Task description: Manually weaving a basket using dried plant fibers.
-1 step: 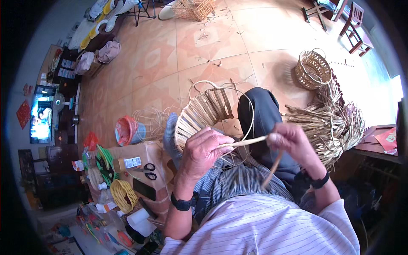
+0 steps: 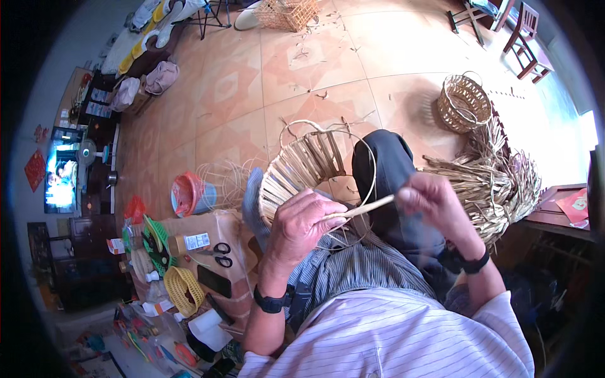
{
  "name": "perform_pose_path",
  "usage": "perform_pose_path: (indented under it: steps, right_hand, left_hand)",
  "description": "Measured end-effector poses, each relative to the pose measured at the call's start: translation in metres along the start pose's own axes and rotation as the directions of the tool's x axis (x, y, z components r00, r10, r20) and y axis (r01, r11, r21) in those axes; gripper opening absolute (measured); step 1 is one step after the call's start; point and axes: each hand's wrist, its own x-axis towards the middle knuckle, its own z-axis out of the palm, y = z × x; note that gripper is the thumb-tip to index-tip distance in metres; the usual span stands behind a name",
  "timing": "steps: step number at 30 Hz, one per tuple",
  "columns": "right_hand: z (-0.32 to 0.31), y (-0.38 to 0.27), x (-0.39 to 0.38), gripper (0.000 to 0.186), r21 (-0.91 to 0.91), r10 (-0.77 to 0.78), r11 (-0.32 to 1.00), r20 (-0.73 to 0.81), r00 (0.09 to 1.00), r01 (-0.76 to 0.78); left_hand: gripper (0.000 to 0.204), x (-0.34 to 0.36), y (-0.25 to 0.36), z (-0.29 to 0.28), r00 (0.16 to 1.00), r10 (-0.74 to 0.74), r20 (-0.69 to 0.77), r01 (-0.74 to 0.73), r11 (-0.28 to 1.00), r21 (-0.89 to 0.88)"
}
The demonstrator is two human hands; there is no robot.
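A half-woven basket frame (image 2: 301, 160) of pale strips, with thin loops and loose ends, rests in my lap against my legs. My left hand (image 2: 301, 223) is closed on a flat pale strip (image 2: 368, 205) at the basket's lower right edge, beside a round hoop. My right hand (image 2: 427, 201) pinches the far end of that strip, above my right leg (image 2: 381, 157). Motion smears this hand, and whatever hangs below it is too blurred to make out.
A finished basket (image 2: 463, 101) and bundles of dry strips (image 2: 479, 195) lie to my right. At my left are scissors (image 2: 222, 255), a phone (image 2: 214, 282), a yellow plastic basket (image 2: 183, 290) and a blue-and-red bucket (image 2: 195, 194). Chairs (image 2: 526, 47) stand at the back right.
My right hand has shifted slightly upward and is more blurred. The brown strip that hung below it now shows only as a faint smear. My left hand is unmoved.
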Motion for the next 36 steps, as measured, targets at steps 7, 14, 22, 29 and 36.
perform_pose_path:
  steps: [7, 14, 22, 29, 36]
  right_hand:
    - [-0.011, -0.03, 0.075, 0.027, -0.557, -0.451, 0.725, 0.061, 0.89, 0.406]
    - [0.034, 0.004, 0.13, 0.026, -0.659, -0.4, 0.57, 0.3, 0.866, 0.491]
    - [0.061, -0.026, 0.109, 0.022, -0.565, -0.521, 0.533, 0.368, 0.77, 0.63]
    - [0.058, -0.039, 0.024, 0.021, -0.537, -0.595, 0.671, 0.022, 0.803, 0.512]
    - [0.08, -0.026, -0.003, 0.037, -0.505, -0.62, 0.637, 0.113, 0.776, 0.583]
  left_hand:
    - [0.036, -0.004, 0.008, 0.002, 0.992, -0.125, 0.025, 0.124, 0.992, 0.014]
    - [0.044, 0.009, 0.015, 0.004, 0.996, -0.089, 0.02, 0.089, 0.996, -0.013]
    - [0.022, -0.004, 0.015, -0.002, 0.958, -0.27, 0.096, 0.277, 0.958, -0.068]
    - [0.026, 0.002, 0.011, -0.012, 0.979, -0.165, 0.122, 0.153, 0.983, 0.104]
    - [0.017, 0.008, 0.026, -0.024, 0.966, -0.197, 0.167, 0.191, 0.98, 0.052]
